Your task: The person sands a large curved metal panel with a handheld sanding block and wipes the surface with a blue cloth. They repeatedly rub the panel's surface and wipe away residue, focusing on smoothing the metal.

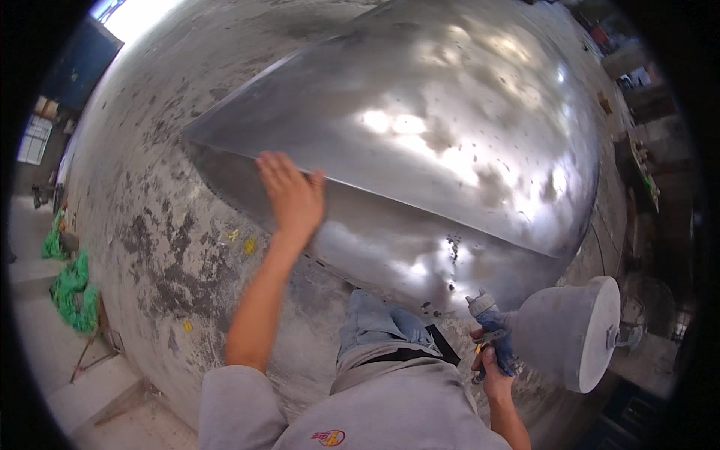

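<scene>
Left of centre, the left hand lies flat on a metal shell cropped above; lower right, the half-hidden right hand grips a spray gun.

Shell gleams silver-grey, mottled darker. Gun blue and grey; cup pale grey. Floor grey, blotched black. Jeans light blue.

This is a workshop. It shows in the large, curved, shiny silver-grey metal shell lying on a grey floor mottled with dark stains and yellow flecks, and in the blue-and-grey spray gun with its big grey, round-bodied cup at near right. Crumpled green sheeting lies at left; a dark, cluttered shelf stands at far right.
</scene>
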Action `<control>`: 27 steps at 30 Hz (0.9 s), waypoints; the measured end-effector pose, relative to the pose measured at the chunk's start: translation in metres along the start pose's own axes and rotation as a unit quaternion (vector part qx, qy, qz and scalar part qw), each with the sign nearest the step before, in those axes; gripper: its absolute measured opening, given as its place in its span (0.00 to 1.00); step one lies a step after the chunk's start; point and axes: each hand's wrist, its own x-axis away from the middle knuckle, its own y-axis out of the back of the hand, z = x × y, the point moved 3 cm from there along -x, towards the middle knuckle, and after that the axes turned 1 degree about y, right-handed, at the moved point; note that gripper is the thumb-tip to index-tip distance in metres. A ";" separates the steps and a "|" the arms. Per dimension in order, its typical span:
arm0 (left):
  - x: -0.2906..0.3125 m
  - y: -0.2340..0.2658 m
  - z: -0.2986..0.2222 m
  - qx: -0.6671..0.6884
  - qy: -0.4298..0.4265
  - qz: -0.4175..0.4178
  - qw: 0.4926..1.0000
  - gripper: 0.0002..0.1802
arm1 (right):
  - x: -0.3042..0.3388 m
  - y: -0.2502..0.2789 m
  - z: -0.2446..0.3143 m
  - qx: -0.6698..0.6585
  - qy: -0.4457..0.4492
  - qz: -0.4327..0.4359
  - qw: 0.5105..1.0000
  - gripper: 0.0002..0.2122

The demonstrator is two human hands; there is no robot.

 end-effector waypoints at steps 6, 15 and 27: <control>0.140 0.003 -0.248 0.114 -0.342 0.212 0.909 0.58 | 0.005 0.023 -0.013 -0.052 0.002 -0.070 0.996 0.25; 0.137 0.007 -0.221 0.150 -0.360 0.278 0.878 0.54 | 0.005 0.107 -0.043 -0.089 0.033 -0.121 0.988 0.23; 0.202 -0.004 -0.344 0.096 -0.261 0.132 0.952 0.58 | 0.009 0.232 -0.101 -0.099 -0.002 -0.037 0.994 0.18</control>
